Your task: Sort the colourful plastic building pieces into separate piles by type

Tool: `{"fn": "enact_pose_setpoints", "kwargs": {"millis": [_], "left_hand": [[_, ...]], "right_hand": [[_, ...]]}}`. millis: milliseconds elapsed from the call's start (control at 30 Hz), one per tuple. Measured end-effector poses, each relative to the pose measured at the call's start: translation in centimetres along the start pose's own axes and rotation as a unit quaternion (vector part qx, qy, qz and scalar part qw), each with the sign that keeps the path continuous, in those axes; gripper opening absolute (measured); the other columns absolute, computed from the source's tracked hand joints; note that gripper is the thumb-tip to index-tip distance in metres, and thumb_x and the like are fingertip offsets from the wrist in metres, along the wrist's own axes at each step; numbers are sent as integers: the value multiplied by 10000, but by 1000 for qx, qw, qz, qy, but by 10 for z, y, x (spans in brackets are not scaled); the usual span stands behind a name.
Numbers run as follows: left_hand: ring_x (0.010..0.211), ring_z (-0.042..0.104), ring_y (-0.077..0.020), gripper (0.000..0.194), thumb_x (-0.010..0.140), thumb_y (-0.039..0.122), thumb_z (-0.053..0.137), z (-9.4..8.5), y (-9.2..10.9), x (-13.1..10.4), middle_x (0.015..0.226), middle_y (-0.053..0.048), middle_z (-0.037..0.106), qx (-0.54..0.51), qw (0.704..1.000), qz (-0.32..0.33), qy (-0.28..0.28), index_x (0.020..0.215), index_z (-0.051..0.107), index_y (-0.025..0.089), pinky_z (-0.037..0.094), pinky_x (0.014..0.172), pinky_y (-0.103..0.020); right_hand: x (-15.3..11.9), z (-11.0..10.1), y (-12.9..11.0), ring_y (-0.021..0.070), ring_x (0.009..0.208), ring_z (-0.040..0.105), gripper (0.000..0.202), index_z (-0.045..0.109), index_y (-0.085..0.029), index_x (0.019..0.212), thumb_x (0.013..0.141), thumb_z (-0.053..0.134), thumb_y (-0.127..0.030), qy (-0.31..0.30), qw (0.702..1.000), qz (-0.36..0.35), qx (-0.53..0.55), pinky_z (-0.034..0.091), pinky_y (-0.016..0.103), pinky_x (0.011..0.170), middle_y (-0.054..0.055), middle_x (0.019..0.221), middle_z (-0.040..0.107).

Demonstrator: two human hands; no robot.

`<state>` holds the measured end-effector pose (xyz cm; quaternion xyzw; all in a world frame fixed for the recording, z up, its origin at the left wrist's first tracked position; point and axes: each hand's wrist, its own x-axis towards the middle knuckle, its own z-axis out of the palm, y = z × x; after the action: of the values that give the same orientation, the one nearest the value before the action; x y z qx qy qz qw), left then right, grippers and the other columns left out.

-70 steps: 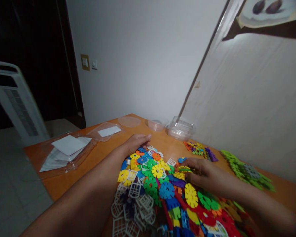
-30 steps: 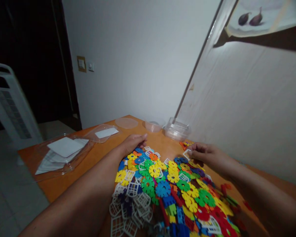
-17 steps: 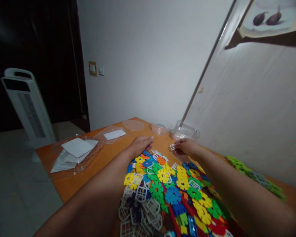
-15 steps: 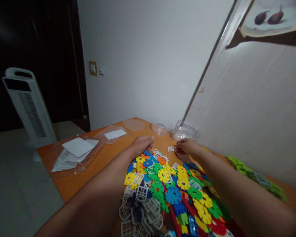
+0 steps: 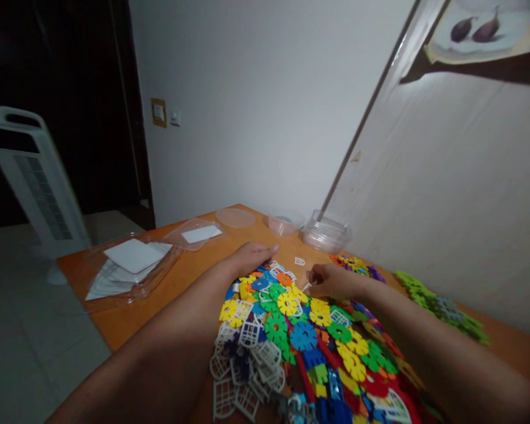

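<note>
A heap of colourful plastic pieces (image 5: 304, 335) spreads over the table between my forearms: notched discs, bricks and white lattice window pieces. My left hand (image 5: 255, 257) rests at the heap's far left edge, thumb pointing right; its other fingers are partly hidden, and nothing shows in it. At the far right edge of the heap, my right hand (image 5: 327, 280) pinches a small white lattice piece (image 5: 307, 287), mostly covered by the fingers. Just beyond, one white window piece (image 5: 299, 261) lies alone on the orange table (image 5: 212, 252).
Clear plastic containers (image 5: 327, 231) and a round tub (image 5: 285, 222) stand by the wall. Flat lids (image 5: 235, 218) and a clear tray with white cards (image 5: 135, 259) lie left. Small multicoloured pieces (image 5: 357, 266) and lime-green pieces (image 5: 441, 306) sit along the right side.
My right hand has moved from beside the lone white window piece back to the heap's edge, and pinches another white piece. The left hand has barely moved. The view has shifted slightly.
</note>
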<state>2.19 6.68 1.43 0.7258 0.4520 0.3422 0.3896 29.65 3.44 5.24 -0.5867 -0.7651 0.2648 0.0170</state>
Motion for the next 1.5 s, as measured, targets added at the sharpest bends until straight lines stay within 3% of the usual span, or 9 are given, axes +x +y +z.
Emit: {"fn": "enact_pose_setpoints", "kwargs": {"millis": [200,467,600,700,1000,1233,1333,1500], "left_hand": [[610,538,-167,763,773,860,450,-2,2,-2,662,-59,656,33,999,4,-11,677,704,147,383,594,-286],[594,496,-149,738,741,855,515,-2,6,-5,628,-34,613,10,1000,6,-15,675,700,144,358,570,-273],[572,466,-136,689,721,824,572,-1,4,-3,598,-15,575,14,1000,4,-17,667,690,147,328,540,-265],[573,473,-140,660,727,798,587,-2,3,-2,588,-11,569,24,1000,4,-18,660,693,150,324,537,-267],[586,511,-146,636,708,782,619,0,5,-5,604,-25,625,-8,1000,1,-16,631,678,153,366,563,-260],[583,524,-151,642,697,792,606,0,5,-4,593,-19,620,0,1000,1,-6,616,654,157,378,576,-267],[602,541,-158,639,711,786,600,0,2,-3,610,-24,637,9,1000,8,3,632,661,155,380,583,-267],[579,517,-148,630,739,774,586,0,0,-2,613,-24,633,22,1000,6,1,637,656,156,352,555,-267]], "right_hand": [[2,-1,-5,116,615,534,177,563,-205,791,693,708,-226,-39,998,48,17,369,220,504,-32,678,594],[2,-6,-6,142,631,575,157,608,-195,793,687,709,-252,-40,996,70,-34,375,236,512,-8,689,644],[2,-7,-8,137,653,576,205,591,-198,869,732,704,-301,-47,998,37,-20,402,233,547,-4,729,650],[2,-7,-8,125,670,561,290,578,-203,940,693,721,-253,-59,998,1,-8,408,226,563,-15,775,637],[-12,-14,0,149,698,601,407,582,-200,994,600,679,-182,-101,994,20,-31,404,232,521,6,860,678],[-16,-14,7,161,755,604,295,619,-190,943,658,685,-225,-38,998,-9,-54,414,235,579,25,875,684],[-10,-13,6,132,709,561,249,609,-195,888,656,697,-216,-37,998,-27,-36,399,223,583,-5,822,649],[-1,-11,2,110,592,513,223,554,-209,818,636,682,-191,-85,996,13,-4,347,215,507,-52,660,575]]}}
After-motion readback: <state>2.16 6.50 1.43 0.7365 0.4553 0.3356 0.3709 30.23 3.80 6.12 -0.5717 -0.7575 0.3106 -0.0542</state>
